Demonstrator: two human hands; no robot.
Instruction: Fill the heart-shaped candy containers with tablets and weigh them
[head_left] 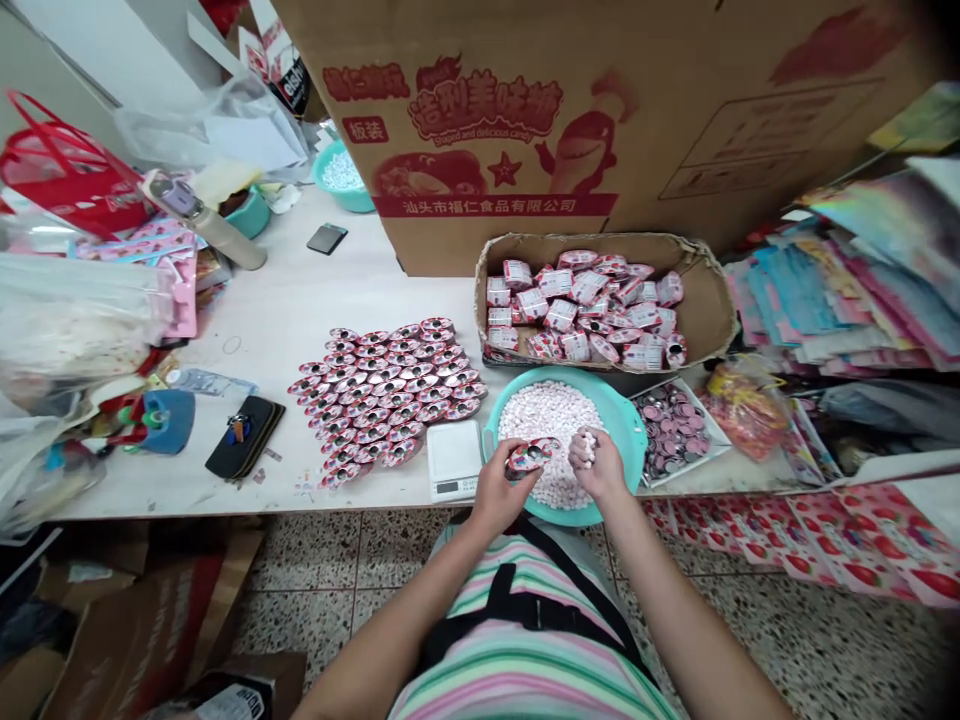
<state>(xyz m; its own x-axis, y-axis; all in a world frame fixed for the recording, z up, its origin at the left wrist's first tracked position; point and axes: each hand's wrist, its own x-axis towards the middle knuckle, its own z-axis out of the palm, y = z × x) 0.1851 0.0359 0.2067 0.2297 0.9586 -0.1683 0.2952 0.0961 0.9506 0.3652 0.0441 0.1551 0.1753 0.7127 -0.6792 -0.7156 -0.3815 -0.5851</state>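
My left hand (496, 495) holds a red-and-white oval candy blister pack (531, 458) above a teal basin (622, 420) heaped with small white candies (551, 430). My right hand (598, 465) is pinched around a few of those white candies (587, 447), just over the basin's right side. The two hands are close together but apart. To the left of the basin sits a white digital scale (454, 458), and beyond it lies a large spread of similar oval blister packs (386, 400). My left hand is nearest the scale.
A cut-down cardboard tray (517, 250) of wrapped packs stands behind the basin, under a large printed candy carton (525, 120). A tray of round pink-and-dark discs (673, 432) sits to the right. Plastic bags, a black wallet (244, 437) and printed sheets crowd the white table (285, 310).
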